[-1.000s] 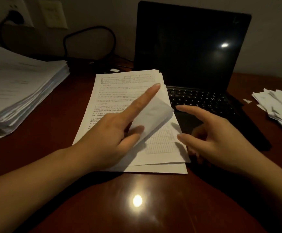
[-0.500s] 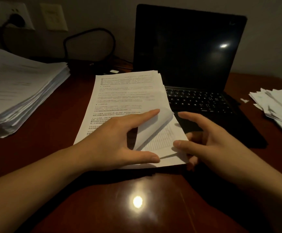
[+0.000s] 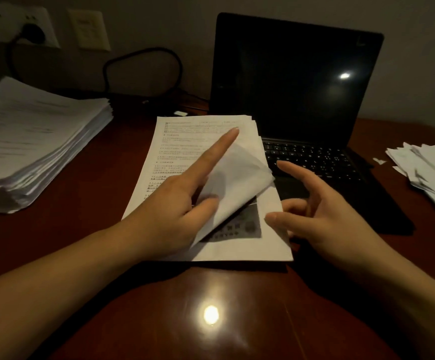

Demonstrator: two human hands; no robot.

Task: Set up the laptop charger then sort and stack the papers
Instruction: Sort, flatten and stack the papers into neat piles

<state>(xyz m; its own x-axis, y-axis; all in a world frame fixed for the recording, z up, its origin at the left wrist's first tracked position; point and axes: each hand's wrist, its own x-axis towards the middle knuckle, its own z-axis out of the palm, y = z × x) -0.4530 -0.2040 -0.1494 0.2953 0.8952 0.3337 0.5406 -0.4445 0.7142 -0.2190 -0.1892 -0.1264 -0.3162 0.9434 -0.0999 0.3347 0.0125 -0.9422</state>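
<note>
Dim room, dark red wooden desk (image 3: 81,255) with one lamp glare near the front edge. A plug (image 3: 33,33) sits in the wall socket (image 3: 3,24) at far left, and a black cable (image 3: 143,66) loops toward the open, dark-screened laptop (image 3: 297,81). Its connection to the machine is not visible. Charger set-up judged probably done; sorting judged under way.

A tall stack (image 3: 34,141) lies at left and a loose pile (image 3: 429,170) at right, uneven and seemingly unsorted. The centre sheaf (image 3: 185,146) lies between them, just beside the keyboard. Its long axis runs near to far, the printed heading at the far end, so the text reads upright to the person.

The left hand (image 3: 175,206) holds the top sheet (image 3: 239,178) by its near right corner, curled up between the straight forefinger and the thumb; a darker printed page shows beneath. The right hand (image 3: 325,211) hovers just beside the sheaf's right edge, fingers spread and loosely bent, holding nothing.
</note>
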